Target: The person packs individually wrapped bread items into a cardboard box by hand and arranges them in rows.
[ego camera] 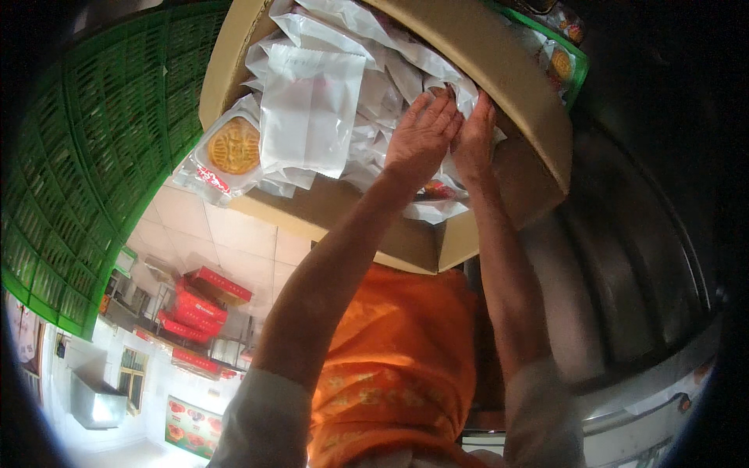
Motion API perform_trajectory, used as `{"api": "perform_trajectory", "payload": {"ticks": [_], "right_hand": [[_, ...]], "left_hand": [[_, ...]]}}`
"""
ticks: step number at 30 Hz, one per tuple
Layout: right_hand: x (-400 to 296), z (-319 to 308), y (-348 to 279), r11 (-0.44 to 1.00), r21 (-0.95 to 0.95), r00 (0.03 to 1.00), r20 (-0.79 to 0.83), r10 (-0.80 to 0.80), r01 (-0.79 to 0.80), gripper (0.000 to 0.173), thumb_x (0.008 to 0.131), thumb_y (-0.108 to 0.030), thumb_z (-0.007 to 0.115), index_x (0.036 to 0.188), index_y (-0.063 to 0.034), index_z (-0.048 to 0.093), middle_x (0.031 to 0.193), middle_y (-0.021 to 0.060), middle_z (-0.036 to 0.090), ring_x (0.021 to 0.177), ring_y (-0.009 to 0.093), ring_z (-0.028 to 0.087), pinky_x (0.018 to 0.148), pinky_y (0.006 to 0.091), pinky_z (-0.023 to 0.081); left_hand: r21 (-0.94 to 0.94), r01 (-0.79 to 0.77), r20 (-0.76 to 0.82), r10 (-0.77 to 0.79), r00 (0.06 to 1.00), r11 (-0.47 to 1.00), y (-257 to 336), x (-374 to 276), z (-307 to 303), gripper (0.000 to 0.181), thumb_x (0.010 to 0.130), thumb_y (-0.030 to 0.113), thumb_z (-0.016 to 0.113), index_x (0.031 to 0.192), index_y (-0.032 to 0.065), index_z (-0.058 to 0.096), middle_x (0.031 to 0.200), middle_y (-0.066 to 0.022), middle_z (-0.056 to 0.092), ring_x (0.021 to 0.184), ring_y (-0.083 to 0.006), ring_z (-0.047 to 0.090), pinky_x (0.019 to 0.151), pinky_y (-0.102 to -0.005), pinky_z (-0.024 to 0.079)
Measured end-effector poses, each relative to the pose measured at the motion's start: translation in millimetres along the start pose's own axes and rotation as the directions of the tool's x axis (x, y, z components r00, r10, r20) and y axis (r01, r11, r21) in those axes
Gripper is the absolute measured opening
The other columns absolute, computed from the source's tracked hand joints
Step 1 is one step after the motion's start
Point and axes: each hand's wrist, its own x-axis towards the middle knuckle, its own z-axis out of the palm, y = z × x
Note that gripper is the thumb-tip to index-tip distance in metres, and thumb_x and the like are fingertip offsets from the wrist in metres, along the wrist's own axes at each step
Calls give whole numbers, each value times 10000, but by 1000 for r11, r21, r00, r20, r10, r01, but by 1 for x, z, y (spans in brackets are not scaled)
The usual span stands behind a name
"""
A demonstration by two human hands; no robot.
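Note:
My left hand [424, 131] reaches into a cardboard box [503, 52], its back facing me and its fingers laid over the wrapped packets. Right beside it, my right hand [475, 140] is wedged between the packets and the box wall. Both hands touch a white plastic packet [465, 93]; whether either grips it is hidden. White sachets are heaped in the box, one large flat white packet [313, 108] on top. A mooncake [234, 146] in a clear wrapper with a tray lies at the box's left edge. Red print shows on a packet [436, 190] below my hands.
A green plastic crate [99, 146] stands tilted on the left. Another green crate [579, 70] with wrapped mooncakes sits at the upper right. Dark metal surfaces [632, 251] lie to the right. Red cartons [202, 304] are stacked on a rack beyond the tiled floor [234, 225].

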Motion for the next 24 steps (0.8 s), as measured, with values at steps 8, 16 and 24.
{"api": "perform_trajectory", "payload": {"ticks": [8,16,24], "right_hand": [[13,-27,11,823,371,840,498,215,-430,465,842,-161,502,1278,-52,381,1298,124,396,1183,224,372,1011,351,236],[-43,-32,13,654,307,722,342,602,-691,511,805,-196,544,1244,2,373,1274,157,391,1199,223,340,1012,365,234],[-63,21,48,926,-251,876,327,354,-280,856,604,-299,732,1266,16,291,1322,293,214,1238,436,189,1020,514,169]], "left_hand": [[-89,-48,-28,45,999,995,0,7,-7,433,690,77,550,1120,77,503,1192,-56,473,1153,-194,403,1002,-404,270],[300,-116,270,32,962,947,-21,14,-5,549,810,162,482,1330,194,306,1383,55,301,1279,-100,249,1060,-488,93],[243,-76,255,12,967,967,-11,22,-10,543,814,147,485,1327,182,310,1401,50,264,1290,-111,226,1055,-509,90]]}}
